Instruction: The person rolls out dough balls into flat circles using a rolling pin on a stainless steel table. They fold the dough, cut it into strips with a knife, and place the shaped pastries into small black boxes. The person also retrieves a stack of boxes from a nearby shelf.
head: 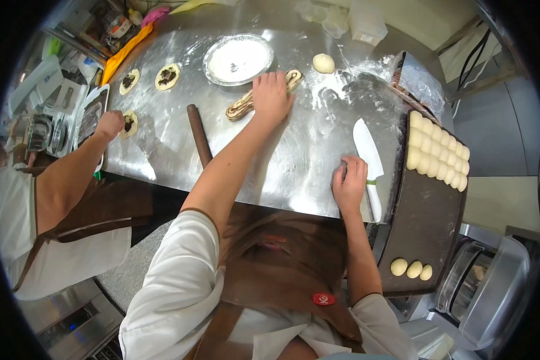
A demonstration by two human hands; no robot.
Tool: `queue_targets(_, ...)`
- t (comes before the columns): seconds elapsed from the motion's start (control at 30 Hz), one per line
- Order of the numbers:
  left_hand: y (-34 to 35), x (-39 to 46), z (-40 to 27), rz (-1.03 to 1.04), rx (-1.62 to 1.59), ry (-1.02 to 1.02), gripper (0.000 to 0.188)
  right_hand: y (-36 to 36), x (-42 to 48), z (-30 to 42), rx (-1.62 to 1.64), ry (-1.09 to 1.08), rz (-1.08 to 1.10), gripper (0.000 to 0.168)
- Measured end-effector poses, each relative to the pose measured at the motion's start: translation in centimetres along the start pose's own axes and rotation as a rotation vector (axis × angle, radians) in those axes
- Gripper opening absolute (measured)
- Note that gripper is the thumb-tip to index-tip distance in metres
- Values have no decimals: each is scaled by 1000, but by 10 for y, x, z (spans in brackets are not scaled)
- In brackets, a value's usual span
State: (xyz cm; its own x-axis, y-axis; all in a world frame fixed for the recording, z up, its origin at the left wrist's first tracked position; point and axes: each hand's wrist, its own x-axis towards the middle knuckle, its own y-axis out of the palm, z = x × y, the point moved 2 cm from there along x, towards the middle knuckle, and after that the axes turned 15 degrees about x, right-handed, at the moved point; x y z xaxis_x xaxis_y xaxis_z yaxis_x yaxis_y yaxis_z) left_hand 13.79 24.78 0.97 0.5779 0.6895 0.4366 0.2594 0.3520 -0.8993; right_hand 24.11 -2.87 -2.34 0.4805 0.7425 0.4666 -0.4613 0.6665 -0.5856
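My left hand lies over the middle of a striped dough roll that slants across the steel table; both ends of the roll show past it. Near the table's front edge, my right hand rests with bent fingers, left of a kitchen knife with a white handle; something dark shows beside its thumb, and I cannot tell whether it is held. Beyond my left hand stands a foil bowl of white flour. A smooth dough ball sits to its right. A dark wooden rolling pin lies partly behind my left forearm.
At left, a co-worker's hand is near dough rounds with dark filling and a tray of dark filling. A dark baking tray holding several dough balls stands at right, below a plastic-covered box.
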Motion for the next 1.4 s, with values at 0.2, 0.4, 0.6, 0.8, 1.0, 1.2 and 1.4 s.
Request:
queue_targets(0.2, 25, 35, -8, 73, -7, -50, 27, 0, 2, 2, -7, -40, -21, 27)
queue_targets(0.4, 49, 42, -9, 14, 72, -28, 29, 0, 2, 3, -7, -48, -28, 28)
queue_targets(0.6, 28, 25, 0, 118, -28, 38, 43, 0, 2, 4, 7, -26, -18, 29)
queue_targets(0.8, -24, -37, -12, -60, -230, 156, 27, 1, 3, 2, 59, 4, -48, 28)
queue_targets(1.0, -26, -100, 16, 63, -414, 292, 11, -9, 22, -28, 57, 122, -96, 25)
queue_targets(1.2, -29, -104, 19, 23, -351, 258, 9, 28, 109, -32, 122, 87, -45, 28)
queue_targets(1.4, -24, -105, 19, 46, -367, 257, 11, 99, 232, -34, 68, -187, 112, 49)
